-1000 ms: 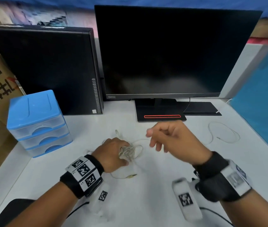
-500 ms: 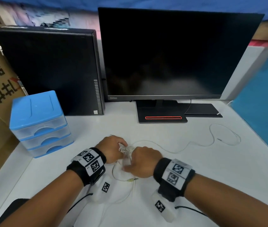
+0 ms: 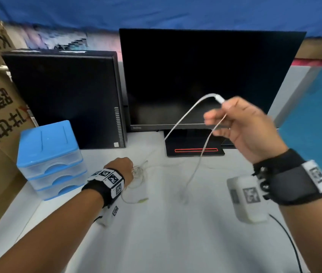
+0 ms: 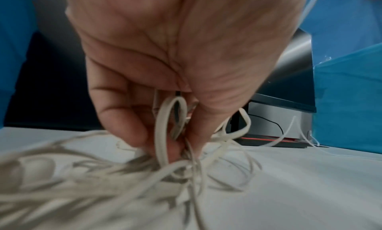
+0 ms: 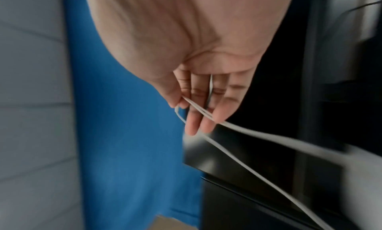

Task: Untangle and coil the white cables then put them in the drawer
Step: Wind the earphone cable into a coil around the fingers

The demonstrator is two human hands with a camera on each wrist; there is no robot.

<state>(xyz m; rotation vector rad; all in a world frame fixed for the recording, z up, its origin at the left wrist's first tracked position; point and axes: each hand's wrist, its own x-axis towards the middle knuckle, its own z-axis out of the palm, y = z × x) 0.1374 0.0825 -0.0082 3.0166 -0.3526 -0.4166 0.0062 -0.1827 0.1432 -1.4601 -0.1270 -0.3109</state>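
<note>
While pinched, cable [image 5: 208,115] between fingers [image 5: 194,119].

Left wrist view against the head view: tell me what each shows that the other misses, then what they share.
Only the left wrist view shows the left hand's fingers curled round the strands of the tangled white cables. Only the head view shows the blue drawer unit, its drawers closed, the computer tower, and the right hand raised, pinching a pulled-out white cable. Both show the tangle lying on the white table and the monitor's base.
</note>
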